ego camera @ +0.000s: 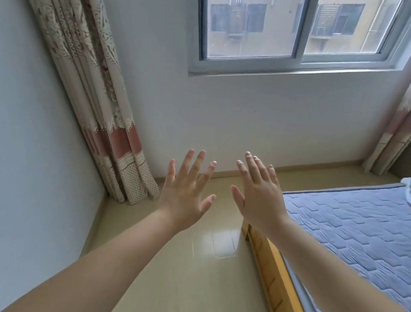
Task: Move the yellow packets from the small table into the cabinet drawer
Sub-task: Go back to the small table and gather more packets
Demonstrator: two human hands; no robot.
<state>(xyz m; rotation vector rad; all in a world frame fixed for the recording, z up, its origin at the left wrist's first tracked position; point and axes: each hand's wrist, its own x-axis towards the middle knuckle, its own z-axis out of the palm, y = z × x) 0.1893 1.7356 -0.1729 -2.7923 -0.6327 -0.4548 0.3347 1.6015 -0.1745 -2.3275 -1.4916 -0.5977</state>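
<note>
My left hand (186, 191) and my right hand (258, 192) are both held out in front of me at mid-frame, backs toward the camera, fingers straight and spread. Neither hand holds or touches anything. They hover side by side above the floor, a small gap between the thumbs. No yellow packets, small table or cabinet drawer show in this view.
A bed with a blue quilted mattress (356, 233) on a wooden frame (273, 281) fills the right side. Glossy beige floor (185, 266) runs between the bed and the left wall. A patterned curtain (99, 111) hangs in the left corner, a window (300, 29) above.
</note>
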